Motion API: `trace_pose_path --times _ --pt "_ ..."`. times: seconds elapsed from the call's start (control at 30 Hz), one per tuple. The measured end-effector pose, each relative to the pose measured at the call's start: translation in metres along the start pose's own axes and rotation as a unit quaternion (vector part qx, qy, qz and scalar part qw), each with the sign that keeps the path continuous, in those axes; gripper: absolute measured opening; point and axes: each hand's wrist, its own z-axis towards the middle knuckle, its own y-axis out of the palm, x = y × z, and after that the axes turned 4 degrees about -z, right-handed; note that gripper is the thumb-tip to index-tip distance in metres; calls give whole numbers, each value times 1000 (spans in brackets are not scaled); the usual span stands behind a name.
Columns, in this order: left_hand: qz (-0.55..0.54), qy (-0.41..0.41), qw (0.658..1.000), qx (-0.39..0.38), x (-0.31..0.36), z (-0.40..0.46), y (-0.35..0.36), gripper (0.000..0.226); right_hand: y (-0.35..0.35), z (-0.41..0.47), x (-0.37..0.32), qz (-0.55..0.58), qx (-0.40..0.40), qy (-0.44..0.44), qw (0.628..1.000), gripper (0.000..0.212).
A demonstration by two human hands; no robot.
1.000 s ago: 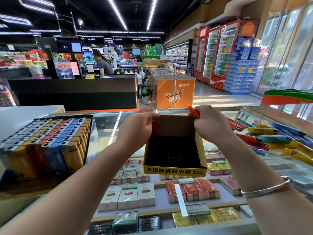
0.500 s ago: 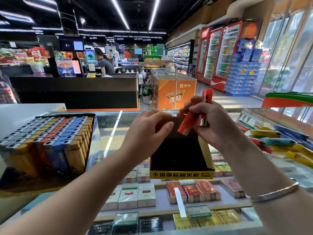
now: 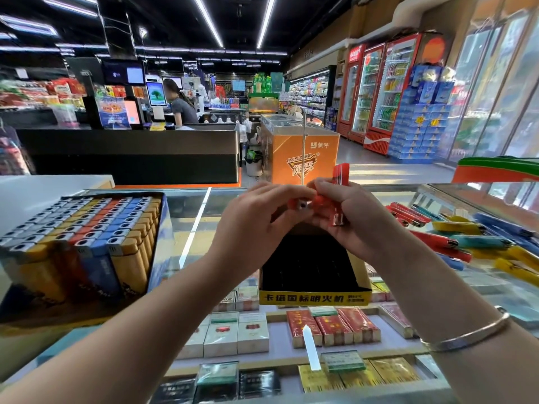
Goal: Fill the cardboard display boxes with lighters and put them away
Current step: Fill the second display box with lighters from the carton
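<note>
Nearest me, beneath the glass counter [image 3: 204, 205], lay rows of cigarette packs [image 3: 237, 333]. On the glass directly ahead stood the empty display box [image 3: 312, 269], its open top facing up and its yellow front edge toward me. Both my hands were raised just above its far rim. My right hand [image 3: 354, 220] was curled round two red lighters [image 3: 339, 182], one roughly upright with its metal head down, the other lying across toward the left. My left hand [image 3: 256, 217] pinched the metal head of that crosswise lighter. The box lay straight below the grip, so I judged the next move to be a short drop, long axis turned vertical to suit the cells. Loose lighters [image 3: 455, 243] lay near on the right; a filled display box [image 3: 84, 237] stood well apart on the left. Room above the box was open
</note>
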Motion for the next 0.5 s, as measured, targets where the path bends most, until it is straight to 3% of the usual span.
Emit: trace_pose_path --times 0.1,0.2,0.3,0.5 --pt "-33 -27 998 56 -7 4 -3 23 1 1 0 -113 54 -71 990 13" --pt "-71 -96 991 62 -16 2 -3 24 -5 4 -6 -220 132 -170 952 16" --pt "-58 -146 987 44 -26 -1 -4 28 -11 6 -6 -274 164 -195 927 20" --pt "-7 -140 989 -43 -28 -6 -2 12 -11 7 0 -337 167 -208 903 22"
